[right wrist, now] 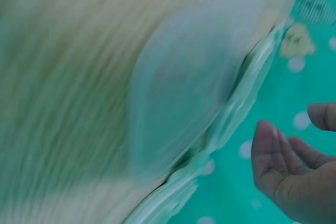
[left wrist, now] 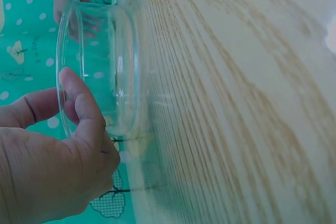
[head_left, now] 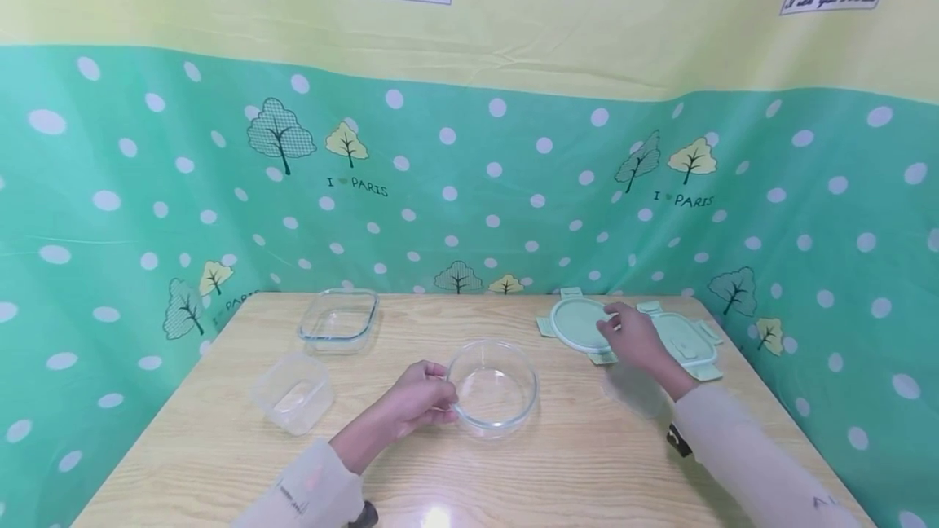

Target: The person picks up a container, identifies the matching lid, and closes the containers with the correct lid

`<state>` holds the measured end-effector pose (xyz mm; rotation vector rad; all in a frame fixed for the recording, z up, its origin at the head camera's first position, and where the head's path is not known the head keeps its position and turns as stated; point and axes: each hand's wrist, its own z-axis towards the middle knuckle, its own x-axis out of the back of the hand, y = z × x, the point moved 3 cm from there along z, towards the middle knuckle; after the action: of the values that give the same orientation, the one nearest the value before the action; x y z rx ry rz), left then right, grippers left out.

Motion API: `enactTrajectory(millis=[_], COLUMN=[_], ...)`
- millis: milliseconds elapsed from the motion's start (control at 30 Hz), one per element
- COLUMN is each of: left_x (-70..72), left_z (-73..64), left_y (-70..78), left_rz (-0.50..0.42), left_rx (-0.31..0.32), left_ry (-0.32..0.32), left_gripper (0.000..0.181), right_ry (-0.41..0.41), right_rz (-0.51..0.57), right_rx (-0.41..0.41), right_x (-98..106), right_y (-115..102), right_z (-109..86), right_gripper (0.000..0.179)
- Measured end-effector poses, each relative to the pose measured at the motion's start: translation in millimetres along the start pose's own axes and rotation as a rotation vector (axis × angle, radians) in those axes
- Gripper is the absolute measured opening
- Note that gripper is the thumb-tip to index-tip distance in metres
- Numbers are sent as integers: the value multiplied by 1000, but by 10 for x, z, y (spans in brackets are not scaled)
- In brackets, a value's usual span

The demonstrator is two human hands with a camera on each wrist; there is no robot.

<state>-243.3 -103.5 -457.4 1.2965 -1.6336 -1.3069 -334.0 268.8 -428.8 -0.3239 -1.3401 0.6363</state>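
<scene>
Clearly, the left hand pinches the rim of the round glass bowl on the table; the right hand, thumb and fingers apart, hovers at the round green lid.

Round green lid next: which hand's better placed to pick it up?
Right, most likely. The right hand is at the round lid, thumb and fingers apart, nothing between them. The left hand grips the bowl, farther from the lid.
</scene>
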Motion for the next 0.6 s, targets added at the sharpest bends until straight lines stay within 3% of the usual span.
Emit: enactTrajectory(millis=[267, 500, 600], left_x=[6, 12, 14], left_z=[5, 3, -2], left_y=[6, 3, -1], left_rz=[-5, -3, -3], left_rx=[-1, -9, -5], left_ry=[-4, -18, -22], left_gripper=[65, 67, 67], right_ry=[23, 5, 11], right_rz=[-4, 40, 55], right_rx=[-27, -205, -245], right_x=[111, 145, 128], right_y=[376, 740, 816], right_z=[232, 340, 359], right_gripper=[43, 48, 48])
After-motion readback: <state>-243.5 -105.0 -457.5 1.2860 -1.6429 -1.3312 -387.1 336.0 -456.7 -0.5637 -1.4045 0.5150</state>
